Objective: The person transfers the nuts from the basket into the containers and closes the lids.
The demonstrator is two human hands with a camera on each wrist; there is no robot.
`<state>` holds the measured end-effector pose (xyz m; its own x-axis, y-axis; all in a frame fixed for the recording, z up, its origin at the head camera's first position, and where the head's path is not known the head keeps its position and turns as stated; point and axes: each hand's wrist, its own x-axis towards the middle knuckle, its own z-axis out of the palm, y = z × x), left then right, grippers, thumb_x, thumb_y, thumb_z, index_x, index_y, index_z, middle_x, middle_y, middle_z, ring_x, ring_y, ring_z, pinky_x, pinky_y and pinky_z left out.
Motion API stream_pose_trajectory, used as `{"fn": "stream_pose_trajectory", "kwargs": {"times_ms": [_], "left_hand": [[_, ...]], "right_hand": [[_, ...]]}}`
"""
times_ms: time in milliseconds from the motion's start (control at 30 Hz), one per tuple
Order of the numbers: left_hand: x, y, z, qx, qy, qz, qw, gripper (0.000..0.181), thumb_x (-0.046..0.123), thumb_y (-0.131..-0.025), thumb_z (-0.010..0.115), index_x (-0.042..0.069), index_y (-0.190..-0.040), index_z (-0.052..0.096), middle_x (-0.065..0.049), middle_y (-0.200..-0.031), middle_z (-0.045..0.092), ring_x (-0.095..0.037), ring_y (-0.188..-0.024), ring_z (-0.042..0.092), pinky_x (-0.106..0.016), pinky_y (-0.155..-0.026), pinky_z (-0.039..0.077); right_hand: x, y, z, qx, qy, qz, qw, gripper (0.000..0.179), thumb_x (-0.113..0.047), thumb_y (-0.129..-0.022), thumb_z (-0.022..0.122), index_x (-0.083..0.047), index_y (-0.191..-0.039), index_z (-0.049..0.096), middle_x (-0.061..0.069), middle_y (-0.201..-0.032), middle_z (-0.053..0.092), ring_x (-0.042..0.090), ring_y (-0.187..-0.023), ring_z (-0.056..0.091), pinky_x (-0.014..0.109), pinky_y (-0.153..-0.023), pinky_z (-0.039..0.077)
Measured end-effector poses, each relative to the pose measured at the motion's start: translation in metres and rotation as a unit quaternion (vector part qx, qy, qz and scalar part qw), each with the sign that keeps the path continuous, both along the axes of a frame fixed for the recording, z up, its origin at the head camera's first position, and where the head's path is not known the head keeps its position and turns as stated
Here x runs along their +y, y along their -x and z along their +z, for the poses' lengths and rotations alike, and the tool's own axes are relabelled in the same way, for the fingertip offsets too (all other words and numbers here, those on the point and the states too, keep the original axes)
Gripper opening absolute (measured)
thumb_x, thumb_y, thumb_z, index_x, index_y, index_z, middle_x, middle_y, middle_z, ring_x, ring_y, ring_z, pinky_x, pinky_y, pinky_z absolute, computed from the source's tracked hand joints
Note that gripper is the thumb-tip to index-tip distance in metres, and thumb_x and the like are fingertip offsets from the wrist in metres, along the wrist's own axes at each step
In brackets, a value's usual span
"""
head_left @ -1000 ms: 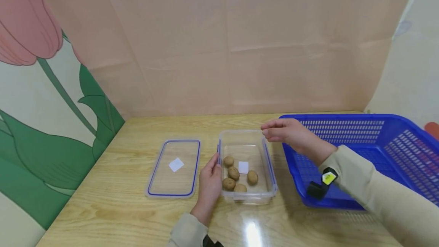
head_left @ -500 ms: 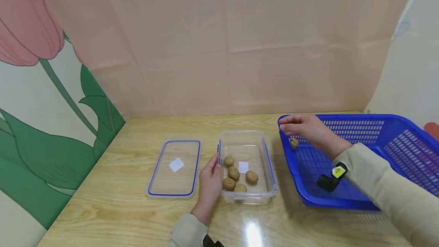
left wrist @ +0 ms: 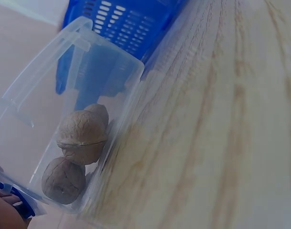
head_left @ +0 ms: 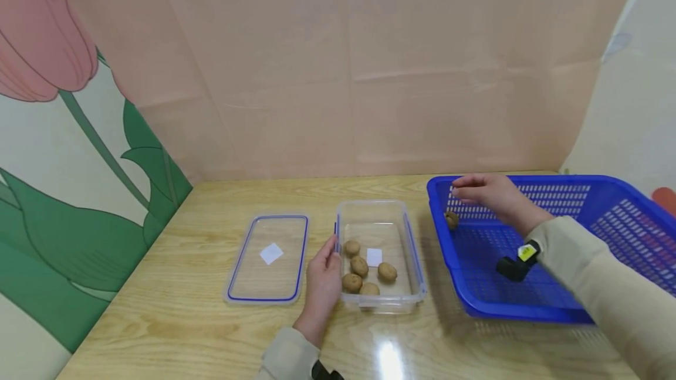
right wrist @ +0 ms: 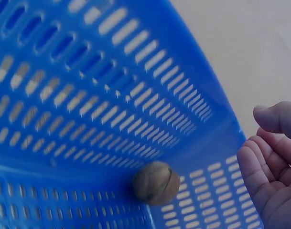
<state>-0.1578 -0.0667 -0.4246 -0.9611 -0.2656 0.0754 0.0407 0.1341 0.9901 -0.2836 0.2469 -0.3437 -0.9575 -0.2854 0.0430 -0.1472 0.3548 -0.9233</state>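
Several walnuts (head_left: 360,266) lie in a clear plastic box (head_left: 417,251), mostly along its left side and near end. My left hand (head_left: 323,277) rests against the box's left wall, fingers straight along the outside. In the left wrist view walnuts (left wrist: 82,136) show through the clear wall. Over the left back part of a blue plastic basket (head_left: 475,311) hovers my right hand (head_left: 488,193). Its fingers are loosely bent, with nothing between them in the right wrist view. Below and left of that hand, one walnut (right wrist: 156,183) sits in the basket's corner.
A clear lid (head_left: 267,258) with a blue seal lies flat on the wooden table (head_left: 174,309), left of the box. White square labels are on the lid and in the box. A beige sheet (head_left: 338,75) hangs behind the table.
My right hand has moved right, from beside the box's far edge to over the basket. A walnut has come to lie in the basket's left back corner. The left hand has stayed put.
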Motion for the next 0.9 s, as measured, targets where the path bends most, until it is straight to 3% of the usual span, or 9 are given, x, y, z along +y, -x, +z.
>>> {"fn": "stream_pose_trajectory", "kwargs": {"times_ms": [133,267,400,500,567,767,900], "left_hand": [[0.0,0.0,-0.001,0.001,-0.002,0.0,1.0,0.041,0.001,-0.092,0.044,0.002,-0.132,0.049,-0.017,-0.136,0.047,-0.032,-0.126,0.044,-0.039,-0.103,0.04],[0.0,0.0,-0.002,0.007,0.001,0.001,1.0,0.04,0.0,-0.091,0.044,0.001,-0.131,0.049,-0.017,-0.136,0.048,-0.032,-0.125,0.044,-0.039,-0.103,0.039],[0.0,0.0,-0.001,0.009,0.004,0.003,0.9999,0.04,0.0,-0.091,0.044,0.001,-0.131,0.05,-0.017,-0.135,0.048,-0.032,-0.125,0.044,-0.04,-0.103,0.039],[0.0,0.0,0.0,0.008,0.006,0.003,0.9999,0.04,0.0,-0.091,0.044,0.002,-0.131,0.05,-0.017,-0.135,0.048,-0.032,-0.125,0.045,-0.04,-0.103,0.04],[0.0,0.0,0.0,0.004,0.004,0.002,1.0,0.04,0.0,-0.091,0.044,0.002,-0.131,0.05,-0.017,-0.135,0.048,-0.032,-0.125,0.044,-0.04,-0.103,0.04],[0.0,-0.001,0.001,-0.002,0.003,0.003,1.0,0.041,0.0,-0.091,0.044,0.002,-0.132,0.049,-0.017,-0.136,0.048,-0.032,-0.126,0.044,-0.039,-0.103,0.04],[0.0,-0.001,0.002,0.002,0.005,0.003,1.0,0.04,0.0,-0.091,0.044,0.002,-0.131,0.049,-0.017,-0.135,0.048,-0.032,-0.125,0.044,-0.04,-0.103,0.04]], "right_hand": [[0.005,0.004,-0.005,0.012,-0.061,-0.006,0.9981,0.04,-0.014,-0.087,0.063,0.013,-0.115,0.054,-0.017,-0.085,0.064,-0.004,-0.079,0.06,0.016,-0.074,0.052],[0.008,0.006,-0.008,0.027,-0.133,-0.015,0.9907,0.047,-0.021,-0.086,0.065,0.011,-0.118,0.054,-0.002,-0.095,0.068,-0.005,-0.08,0.057,0.02,-0.077,0.049],[0.009,0.008,-0.015,0.023,-0.168,-0.01,0.9855,0.048,-0.023,-0.085,0.066,0.008,-0.119,0.056,0.019,-0.111,0.064,0.013,-0.093,0.06,0.04,-0.089,0.048],[0.01,0.01,-0.022,0.018,-0.184,0.004,0.9828,0.047,-0.024,-0.084,0.067,0.006,-0.118,0.057,0.023,-0.115,0.061,0.028,-0.103,0.057,0.048,-0.092,0.046],[0.009,0.011,-0.028,0.024,-0.186,0.017,0.9822,0.045,-0.021,-0.083,0.068,0.007,-0.117,0.058,0.024,-0.115,0.062,0.029,-0.104,0.057,0.044,-0.091,0.048],[0.007,0.013,-0.039,0.038,-0.163,0.047,0.9848,0.045,-0.01,-0.077,0.072,0.013,-0.113,0.058,0.025,-0.109,0.064,0.01,-0.092,0.06,0.017,-0.079,0.048],[0.006,0.013,-0.043,0.039,-0.151,0.056,0.9862,0.045,-0.005,-0.076,0.072,0.016,-0.112,0.056,0.028,-0.107,0.063,0.01,-0.088,0.061,0.013,-0.075,0.049]]}}
